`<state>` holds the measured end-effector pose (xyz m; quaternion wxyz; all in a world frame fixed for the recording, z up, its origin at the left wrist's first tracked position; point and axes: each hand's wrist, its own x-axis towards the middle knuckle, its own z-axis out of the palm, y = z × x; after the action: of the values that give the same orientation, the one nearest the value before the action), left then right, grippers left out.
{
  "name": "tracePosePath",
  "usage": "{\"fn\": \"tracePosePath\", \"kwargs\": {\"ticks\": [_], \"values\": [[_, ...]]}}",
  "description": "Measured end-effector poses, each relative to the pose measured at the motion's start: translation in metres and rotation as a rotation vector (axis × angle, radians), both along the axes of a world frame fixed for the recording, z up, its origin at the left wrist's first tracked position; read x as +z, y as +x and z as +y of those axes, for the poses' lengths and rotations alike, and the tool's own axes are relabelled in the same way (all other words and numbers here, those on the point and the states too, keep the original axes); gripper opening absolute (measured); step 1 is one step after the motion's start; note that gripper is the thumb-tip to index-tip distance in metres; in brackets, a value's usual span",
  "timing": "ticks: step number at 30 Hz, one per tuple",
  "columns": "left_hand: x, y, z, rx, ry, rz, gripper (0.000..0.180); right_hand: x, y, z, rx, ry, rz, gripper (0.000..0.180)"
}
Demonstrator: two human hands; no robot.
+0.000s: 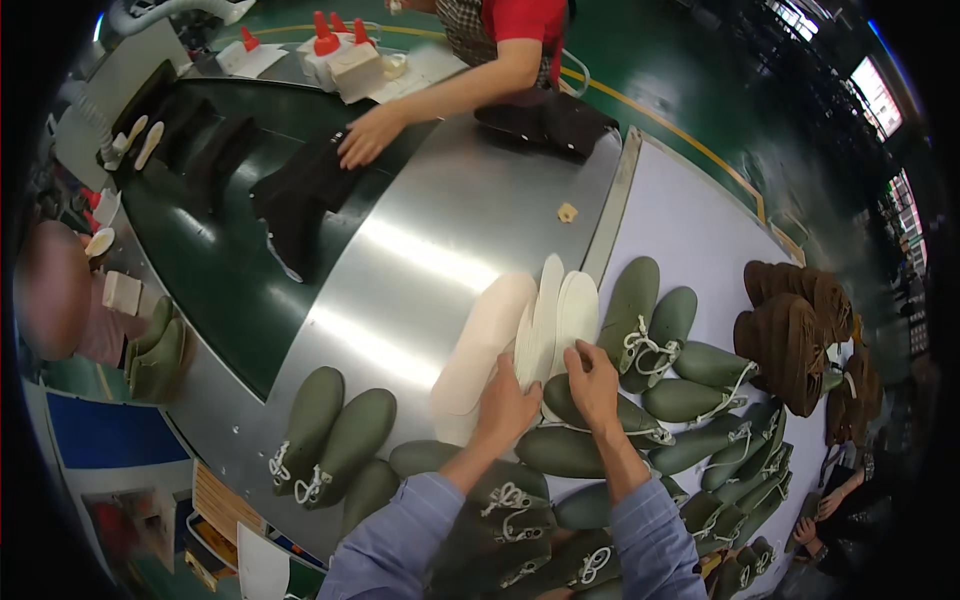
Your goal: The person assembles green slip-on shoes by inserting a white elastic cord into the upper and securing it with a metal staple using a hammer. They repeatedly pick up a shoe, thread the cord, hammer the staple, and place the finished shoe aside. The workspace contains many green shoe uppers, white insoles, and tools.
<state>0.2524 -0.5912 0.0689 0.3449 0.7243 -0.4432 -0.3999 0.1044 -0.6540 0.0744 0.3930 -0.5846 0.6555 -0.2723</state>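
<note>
My left hand (506, 405) and my right hand (592, 380) both grip the near end of a fanned stack of white insoles (556, 318) on the metal table (430, 250). A larger pale insole (488, 335) lies flat just left of the stack, partly under my left hand. Olive-green shoe uppers with white laces (690, 395) are piled right of and under my hands. Two more green uppers (333, 432) lie side by side to the left. Both my sleeves are blue.
A person in a red top across the table rests a hand (368, 135) on a dark boot upper (300, 195) on the green conveyor belt (215, 280). Brown fuzzy uppers (795, 330) sit at right. Glue bottles with red caps (330, 45) stand far back.
</note>
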Motion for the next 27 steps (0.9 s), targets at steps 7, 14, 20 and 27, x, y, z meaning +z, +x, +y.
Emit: {"fn": "tracePosePath", "kwargs": {"ticks": [7,14,20,27], "values": [[-0.018,0.004,-0.035,-0.086,-0.06,0.093,0.06,-0.024,0.016,-0.013,-0.026,-0.218,0.325,0.046],[-0.002,-0.017,-0.103,0.022,0.185,0.003,0.074,-0.034,-0.001,-0.032,-0.17,0.001,-0.399,0.055],[0.018,-0.003,-0.092,-0.041,-0.236,0.365,0.069,-0.021,-0.019,-0.031,0.003,-0.164,-0.365,0.078],[0.092,0.062,-0.086,-0.362,-0.751,-0.16,0.081,0.113,0.003,0.003,-0.149,-0.092,-0.939,0.074]]}}
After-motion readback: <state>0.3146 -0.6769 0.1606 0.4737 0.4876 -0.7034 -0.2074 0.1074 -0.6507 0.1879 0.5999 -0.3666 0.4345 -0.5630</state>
